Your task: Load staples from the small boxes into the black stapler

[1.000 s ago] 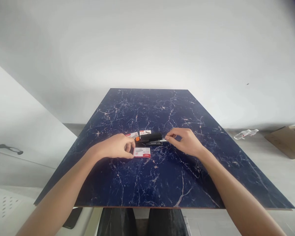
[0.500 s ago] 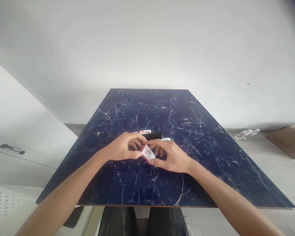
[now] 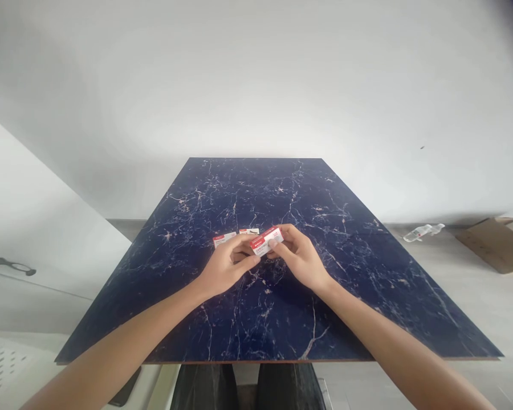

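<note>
Between my two hands, tilted above the table, is a small red and white box (image 3: 261, 246) with print on it. My left hand (image 3: 228, 263) pinches its left end, thumb at the lower corner and fingers behind. The right end is gripped by my right hand (image 3: 298, 254), whose thumb presses on the front face. Another red and white box (image 3: 223, 237) lies on the table just beyond my left hand, partly covered by it. Beside that is a white box with a red mark (image 3: 248, 231), its lower part hidden.
A dark blue marble-patterned table (image 3: 256, 193) stands against the wall. On the floor to the right lie a clear plastic bottle (image 3: 423, 232) and a cardboard box (image 3: 498, 245). A white cabinet with a dark handle (image 3: 13, 266) is at the left.
The held box has turned so its long printed face points toward me, and my hands have shifted their grip. The black object and silver item behind my hands are now out of sight.
</note>
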A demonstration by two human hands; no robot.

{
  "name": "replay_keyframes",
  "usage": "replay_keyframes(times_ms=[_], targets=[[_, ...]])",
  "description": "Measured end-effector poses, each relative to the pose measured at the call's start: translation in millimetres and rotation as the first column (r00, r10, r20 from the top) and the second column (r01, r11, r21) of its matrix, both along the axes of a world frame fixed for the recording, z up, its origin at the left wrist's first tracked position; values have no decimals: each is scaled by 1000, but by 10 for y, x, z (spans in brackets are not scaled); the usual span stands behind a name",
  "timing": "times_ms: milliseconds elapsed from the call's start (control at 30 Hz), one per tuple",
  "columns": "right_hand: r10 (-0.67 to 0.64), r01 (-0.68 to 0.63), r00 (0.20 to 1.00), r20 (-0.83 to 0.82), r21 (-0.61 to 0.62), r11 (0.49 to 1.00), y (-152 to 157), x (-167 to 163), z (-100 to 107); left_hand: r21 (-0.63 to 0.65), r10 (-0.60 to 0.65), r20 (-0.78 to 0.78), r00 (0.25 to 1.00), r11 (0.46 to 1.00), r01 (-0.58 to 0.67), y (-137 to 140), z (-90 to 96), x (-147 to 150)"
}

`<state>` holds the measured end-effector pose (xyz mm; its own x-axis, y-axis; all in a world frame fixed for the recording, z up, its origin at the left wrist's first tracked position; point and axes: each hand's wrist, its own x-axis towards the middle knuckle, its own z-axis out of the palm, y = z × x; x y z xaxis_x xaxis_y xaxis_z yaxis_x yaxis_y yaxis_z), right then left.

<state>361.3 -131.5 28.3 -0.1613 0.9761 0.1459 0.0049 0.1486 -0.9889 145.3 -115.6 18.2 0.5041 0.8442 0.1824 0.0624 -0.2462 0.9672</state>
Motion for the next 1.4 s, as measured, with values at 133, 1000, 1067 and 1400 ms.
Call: replay_keyframes(times_ms=[133,1000,1067,1400], targets=[[51,-51,999,-11,-30,998,39,76,10,-97,-81,126,989,991,94,73,34,-65],[-110,83,975,193,144,986,-11,128,93,-40,197,80,977,980,-194,123,96,-128],[-191,96,930,316,292,952,-22,141,110,-22,221,73,973,975,-220,143,91,-144],[-124,42,955,268,293,955,-74,17,96,235,298,-5,955,928,-289,-63,481,-66]])
